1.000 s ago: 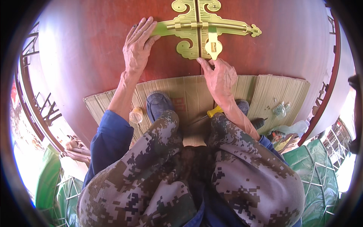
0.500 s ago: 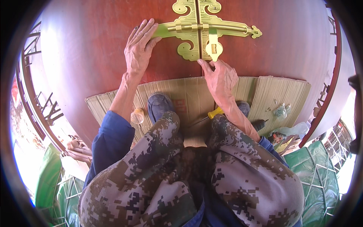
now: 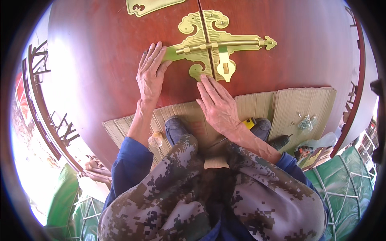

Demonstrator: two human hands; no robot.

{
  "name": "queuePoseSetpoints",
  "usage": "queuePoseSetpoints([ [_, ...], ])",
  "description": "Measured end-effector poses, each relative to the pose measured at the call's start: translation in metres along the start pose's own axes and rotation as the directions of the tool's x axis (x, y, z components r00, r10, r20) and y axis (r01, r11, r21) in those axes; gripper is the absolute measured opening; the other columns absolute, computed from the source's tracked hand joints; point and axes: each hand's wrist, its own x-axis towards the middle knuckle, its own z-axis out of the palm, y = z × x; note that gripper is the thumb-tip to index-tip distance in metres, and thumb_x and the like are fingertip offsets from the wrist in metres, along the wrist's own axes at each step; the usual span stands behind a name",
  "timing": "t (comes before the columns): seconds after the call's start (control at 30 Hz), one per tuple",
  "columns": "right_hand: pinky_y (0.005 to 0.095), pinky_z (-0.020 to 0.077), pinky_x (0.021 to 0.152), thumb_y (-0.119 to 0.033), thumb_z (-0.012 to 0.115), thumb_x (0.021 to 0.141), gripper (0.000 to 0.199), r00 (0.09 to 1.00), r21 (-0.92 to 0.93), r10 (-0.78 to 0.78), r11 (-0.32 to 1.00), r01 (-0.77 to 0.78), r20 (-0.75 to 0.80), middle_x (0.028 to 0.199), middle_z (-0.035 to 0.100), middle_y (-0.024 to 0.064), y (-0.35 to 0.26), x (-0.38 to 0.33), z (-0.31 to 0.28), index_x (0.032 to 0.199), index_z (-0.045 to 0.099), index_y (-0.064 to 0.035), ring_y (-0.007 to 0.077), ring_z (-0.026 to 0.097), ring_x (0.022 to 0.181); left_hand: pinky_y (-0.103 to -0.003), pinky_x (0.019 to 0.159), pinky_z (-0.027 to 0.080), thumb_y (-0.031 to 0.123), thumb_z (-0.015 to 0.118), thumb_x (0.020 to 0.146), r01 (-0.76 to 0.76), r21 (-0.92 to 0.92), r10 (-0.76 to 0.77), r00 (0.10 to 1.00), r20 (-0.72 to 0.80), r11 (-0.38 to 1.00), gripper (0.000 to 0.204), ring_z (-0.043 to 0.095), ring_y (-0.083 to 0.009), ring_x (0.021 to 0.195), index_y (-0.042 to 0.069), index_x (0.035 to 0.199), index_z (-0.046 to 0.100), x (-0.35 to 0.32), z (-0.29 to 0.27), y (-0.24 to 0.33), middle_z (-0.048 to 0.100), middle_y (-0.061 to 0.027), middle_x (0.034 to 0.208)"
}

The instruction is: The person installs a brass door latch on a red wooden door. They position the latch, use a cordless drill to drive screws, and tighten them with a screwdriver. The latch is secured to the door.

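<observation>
An ornate brass latch plate in two halves spans the seam of a reddish-brown double door. A round brass bolt lies across both halves, and a slotted hasp hangs down on the right half. My left hand is flat against the door, with its fingers at the left tip of the plate. Fingers stretched, my right hand reaches up to the plate's lower edge by the seam. Its fingertips touch or nearly touch the left half's lower curl; neither hand grips anything.
A cardboard sheet lies under my shoes along the door's foot. On it are a clear plastic cup, a yellow-handled screwdriver, a small bag of screws and a dark tool. Another brass plate is higher on the left door.
My right hand has moved left and down from beside the hasp, its curled fingers straightening toward the left half's lower edge. My left hand stays at the plate's left tip. The view has tilted slightly.
</observation>
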Motion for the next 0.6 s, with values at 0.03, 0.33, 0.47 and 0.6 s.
queuePoseSetpoints([
  [0.03, 0.0459, 0.0452, 0.115, -0.018, 0.074, 0.092, 0.049, 1.000, -0.016, 0.016, 1.000, -0.016, 0.024, 0.150, 0.056, 0.0182, -0.002, 0.002, -0.003, 0.134, 0.063, 0.0048, 0.0328, 0.052, 0.141, -0.045, 0.117, 0.045, 0.012, 0.078, 0.090, 0.006, -0.001, -0.006, 1.000, -0.004, 1.000, 0.043, 0.059, -0.0297, 0.137, 0.009, 0.132, 0.072, -0.001, 0.000, 0.001, 0.067, -0.0087, 0.142],
  [0.33, 0.0474, 0.0358, 0.123, -0.028, 0.070, 0.094, 0.053, 0.999, -0.026, -0.015, 1.000, 0.016, 0.046, 0.150, 0.057, 0.0186, 0.011, -0.004, 0.007, 0.135, 0.063, 0.0052, 0.0312, 0.045, 0.147, -0.046, 0.119, 0.043, 0.011, 0.078, 0.092, 0.039, 0.003, -0.039, 0.999, 0.034, 0.999, 0.045, 0.058, -0.0310, 0.139, 0.010, 0.136, 0.070, -0.002, 0.002, 0.000, 0.066, -0.0090, 0.144],
  [0.47, 0.0468, 0.0343, 0.125, -0.032, 0.067, 0.096, 0.053, 0.998, -0.037, -0.010, 0.999, 0.012, 0.060, 0.150, 0.058, 0.0172, 0.012, -0.003, 0.007, 0.135, 0.064, 0.0042, 0.0302, 0.044, 0.148, -0.047, 0.119, 0.043, 0.011, 0.077, 0.093, 0.054, 0.030, -0.056, 0.997, 0.057, 0.998, 0.044, 0.057, -0.0318, 0.139, 0.010, 0.136, 0.070, 0.001, 0.000, 0.003, 0.065, -0.0085, 0.145],
  [0.6, 0.0473, 0.0320, 0.125, -0.030, 0.064, 0.099, 0.050, 0.997, 0.003, 0.015, 1.000, -0.015, 0.070, 0.150, 0.058, 0.0172, 0.010, -0.004, 0.007, 0.135, 0.064, 0.0040, 0.0300, 0.043, 0.149, -0.047, 0.119, 0.042, 0.012, 0.075, 0.095, 0.064, 0.075, -0.072, 0.992, 0.108, 0.995, 0.044, 0.056, -0.0323, 0.140, 0.009, 0.138, 0.068, -0.002, -0.007, 0.005, 0.064, -0.0097, 0.147],
])
